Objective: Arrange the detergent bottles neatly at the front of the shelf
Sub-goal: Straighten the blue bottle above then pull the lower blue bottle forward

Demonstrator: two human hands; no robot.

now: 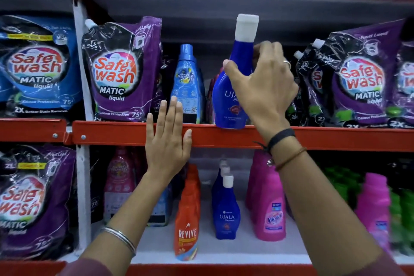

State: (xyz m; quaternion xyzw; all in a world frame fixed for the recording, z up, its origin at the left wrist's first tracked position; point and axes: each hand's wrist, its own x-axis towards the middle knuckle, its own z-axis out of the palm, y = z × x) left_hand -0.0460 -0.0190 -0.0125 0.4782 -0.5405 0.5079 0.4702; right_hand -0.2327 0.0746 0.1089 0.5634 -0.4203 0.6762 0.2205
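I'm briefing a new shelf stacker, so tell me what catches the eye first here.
The right hand grips a tall blue bottle with a white cap at the front edge of the middle shelf, between purple pouches. The left hand lies open and flat against that shelf's red edge. Below stand an orange bottle, smaller blue bottles and pink bottles.

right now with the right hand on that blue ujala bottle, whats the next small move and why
Probably set it upright: the right hand grips the Ujala bottle tilted, its base right at the red shelf lip. Then align it beside the light blue bottle.
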